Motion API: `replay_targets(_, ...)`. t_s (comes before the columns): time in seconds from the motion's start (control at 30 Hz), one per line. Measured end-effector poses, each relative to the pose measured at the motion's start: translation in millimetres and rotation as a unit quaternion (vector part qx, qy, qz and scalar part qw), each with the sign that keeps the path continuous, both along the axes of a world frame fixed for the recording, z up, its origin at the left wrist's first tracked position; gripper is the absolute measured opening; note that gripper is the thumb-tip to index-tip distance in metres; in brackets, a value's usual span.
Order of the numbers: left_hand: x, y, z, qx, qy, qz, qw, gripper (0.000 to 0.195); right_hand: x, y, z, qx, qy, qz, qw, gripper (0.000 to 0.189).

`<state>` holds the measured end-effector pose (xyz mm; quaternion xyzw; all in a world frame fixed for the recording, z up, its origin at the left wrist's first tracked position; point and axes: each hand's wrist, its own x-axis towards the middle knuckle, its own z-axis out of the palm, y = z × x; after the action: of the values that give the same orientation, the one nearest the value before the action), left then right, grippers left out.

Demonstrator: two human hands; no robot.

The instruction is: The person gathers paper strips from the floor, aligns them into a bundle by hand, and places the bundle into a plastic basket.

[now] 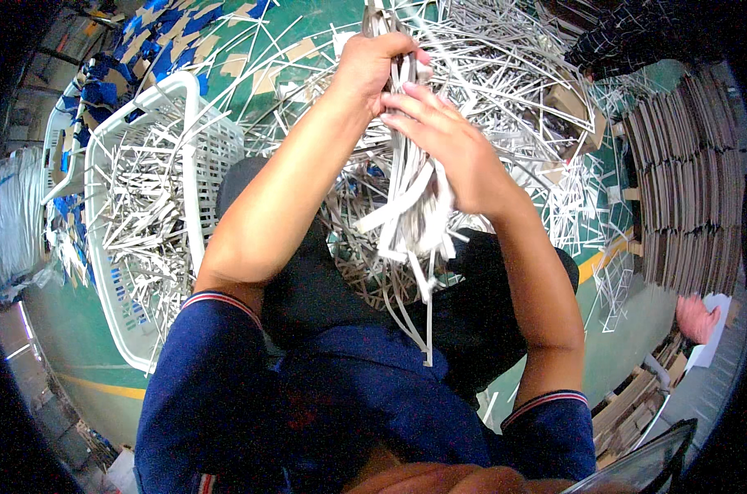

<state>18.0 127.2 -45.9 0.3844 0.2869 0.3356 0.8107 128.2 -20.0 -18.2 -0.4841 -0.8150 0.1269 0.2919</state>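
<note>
My left hand (373, 71) is closed around the upper part of a bundle of white and grey paper or cardboard strips (404, 179), at the top middle of the view. My right hand (438, 133) lies against the bundle's right side just below, fingers extended and slightly apart; its thumb side is partly hidden. The bundle's loose ends hang over my lap. Beneath and beyond them a large pile of similar strips (497, 80) covers the green floor. Motion blurs the strips between my hands.
A white plastic basket (194, 154) full of strips stands at my left. Blue and brown scraps (176, 37) lie beyond it. Stacked cardboard sheets (688, 185) stand at the right on a pallet. Another person's dark patterned sleeve (620, 43) is at upper right, and a co-worker's hand (697, 318) at lower right.
</note>
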Motion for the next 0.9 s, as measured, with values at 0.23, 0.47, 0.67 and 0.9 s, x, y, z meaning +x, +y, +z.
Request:
replay_targets(0.23, 9, -3, 7, 0.046, 0.016, 0.053, 0.997, 0.012, 43, -23, 15, -0.145, 0.263, -0.088, 0.950, 0.033)
replay_targets(0.47, 26, -25, 1, 0.023, 0.008, 0.080, 0.997, 0.022, 36, 2, -52, -0.094, 0.496, -0.308, 0.807, 0.021)
replay_targets(0.67, 50, -50, -10, 0.102, 0.042, 0.132, 0.985, 0.043, 24, 41, -55, -0.128, 0.430, -0.439, 0.779, 0.026)
replay_targets(0.9, 49, -38, -22, 0.144, 0.056, 0.127, 0.980, 0.038, 17, 48, -51, -0.132, 0.306, -0.461, 0.823, 0.027)
